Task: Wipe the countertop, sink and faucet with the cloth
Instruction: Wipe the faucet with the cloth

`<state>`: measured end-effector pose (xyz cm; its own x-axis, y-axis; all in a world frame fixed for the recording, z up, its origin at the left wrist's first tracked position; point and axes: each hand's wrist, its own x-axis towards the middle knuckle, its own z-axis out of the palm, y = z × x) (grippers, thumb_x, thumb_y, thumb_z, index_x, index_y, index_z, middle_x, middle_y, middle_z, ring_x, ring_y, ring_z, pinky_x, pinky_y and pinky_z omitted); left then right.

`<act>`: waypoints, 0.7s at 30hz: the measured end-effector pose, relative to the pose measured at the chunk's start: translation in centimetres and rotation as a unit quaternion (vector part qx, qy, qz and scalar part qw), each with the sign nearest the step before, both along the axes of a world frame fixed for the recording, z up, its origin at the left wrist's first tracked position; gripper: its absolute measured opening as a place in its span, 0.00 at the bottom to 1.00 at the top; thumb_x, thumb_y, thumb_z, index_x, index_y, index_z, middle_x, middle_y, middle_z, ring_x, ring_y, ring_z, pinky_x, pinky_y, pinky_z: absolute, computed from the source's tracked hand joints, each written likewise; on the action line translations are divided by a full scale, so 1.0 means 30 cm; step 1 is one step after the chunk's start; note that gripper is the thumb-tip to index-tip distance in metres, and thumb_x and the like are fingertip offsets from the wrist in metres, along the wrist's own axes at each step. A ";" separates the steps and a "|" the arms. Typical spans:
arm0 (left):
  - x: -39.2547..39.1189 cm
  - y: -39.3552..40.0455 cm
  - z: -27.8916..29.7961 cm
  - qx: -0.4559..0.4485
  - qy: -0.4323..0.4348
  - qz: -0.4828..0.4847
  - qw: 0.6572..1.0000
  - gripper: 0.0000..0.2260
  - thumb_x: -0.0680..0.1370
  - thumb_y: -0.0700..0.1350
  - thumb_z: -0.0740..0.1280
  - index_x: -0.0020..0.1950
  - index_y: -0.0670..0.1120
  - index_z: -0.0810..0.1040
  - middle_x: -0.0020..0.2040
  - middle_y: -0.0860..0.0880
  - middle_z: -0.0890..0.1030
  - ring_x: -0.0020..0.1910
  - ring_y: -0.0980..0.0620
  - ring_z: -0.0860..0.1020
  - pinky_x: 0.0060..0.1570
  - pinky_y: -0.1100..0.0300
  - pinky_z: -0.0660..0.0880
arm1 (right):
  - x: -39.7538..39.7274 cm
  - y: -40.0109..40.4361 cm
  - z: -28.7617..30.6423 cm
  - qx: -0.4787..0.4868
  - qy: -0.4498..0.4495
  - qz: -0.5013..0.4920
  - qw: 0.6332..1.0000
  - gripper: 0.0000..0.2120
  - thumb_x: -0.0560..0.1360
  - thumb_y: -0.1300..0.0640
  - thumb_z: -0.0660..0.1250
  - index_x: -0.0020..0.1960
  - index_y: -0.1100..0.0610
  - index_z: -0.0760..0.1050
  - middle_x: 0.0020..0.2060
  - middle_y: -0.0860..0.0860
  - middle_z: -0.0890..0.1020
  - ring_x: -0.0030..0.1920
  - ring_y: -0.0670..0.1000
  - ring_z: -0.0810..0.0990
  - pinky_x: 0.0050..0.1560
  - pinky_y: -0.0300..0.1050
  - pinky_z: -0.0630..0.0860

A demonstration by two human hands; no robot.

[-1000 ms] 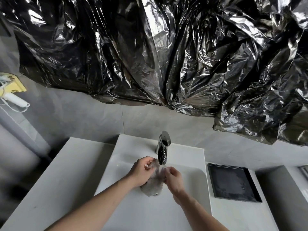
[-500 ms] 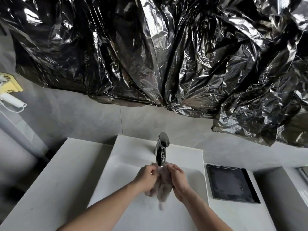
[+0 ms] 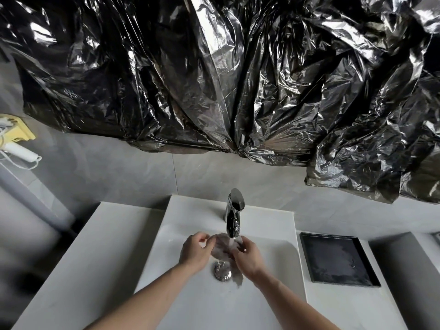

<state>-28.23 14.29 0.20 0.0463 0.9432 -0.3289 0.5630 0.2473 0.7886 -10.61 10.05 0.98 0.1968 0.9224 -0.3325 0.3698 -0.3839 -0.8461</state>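
Under the one faucet (image 3: 233,217), two hands, left (image 3: 195,251) and right (image 3: 246,256), are each pinching one cloth (image 3: 222,246) over the sink (image 3: 273,260).

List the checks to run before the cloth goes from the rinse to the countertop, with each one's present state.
1. Cloth held by both hands, left hand and right hand: ok.
2. Cloth under the faucet spout: ok.
3. Water shut off: not ok, a stream appears to run onto the cloth.
4. Cloth wrung out: not ok, it is spread open under the water.
5. Sink drain open: cannot tell.
6. Countertop on the left free of objects: ok.
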 end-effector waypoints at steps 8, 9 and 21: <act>0.052 -0.024 0.036 -0.067 -0.172 -0.015 0.983 0.10 0.75 0.56 0.71 0.53 0.54 0.80 0.50 0.53 0.84 0.45 0.53 0.85 0.46 0.56 0.83 | -0.031 0.008 0.061 0.011 -0.009 0.067 0.998 0.18 0.74 0.48 0.72 0.34 0.60 0.73 0.27 0.47 0.76 0.29 0.43 0.70 0.33 0.37 0.70; 0.055 -0.015 0.028 -0.066 -0.166 -0.002 0.984 0.09 0.75 0.56 0.71 0.51 0.54 0.80 0.48 0.51 0.85 0.44 0.51 0.85 0.44 0.55 0.83 | -0.023 -0.003 0.056 0.017 -0.002 0.073 0.997 0.17 0.74 0.48 0.73 0.35 0.59 0.74 0.27 0.46 0.77 0.29 0.43 0.71 0.33 0.36 0.70; 0.124 -0.002 0.077 -0.168 -0.241 0.003 0.956 0.11 0.81 0.46 0.64 0.41 0.47 0.80 0.40 0.42 0.82 0.37 0.48 0.82 0.43 0.47 0.84 | 0.021 -0.050 -0.001 -0.035 0.211 0.046 0.976 0.14 0.74 0.66 0.73 0.58 0.62 0.79 0.50 0.61 0.86 0.49 0.56 0.87 0.45 0.42 0.81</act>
<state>-24.50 14.23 2.52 0.2643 0.7889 -0.5549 0.1523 0.5339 0.8317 -9.99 8.56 0.96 -0.0530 0.9016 -0.4293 0.0304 -0.4283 -0.9031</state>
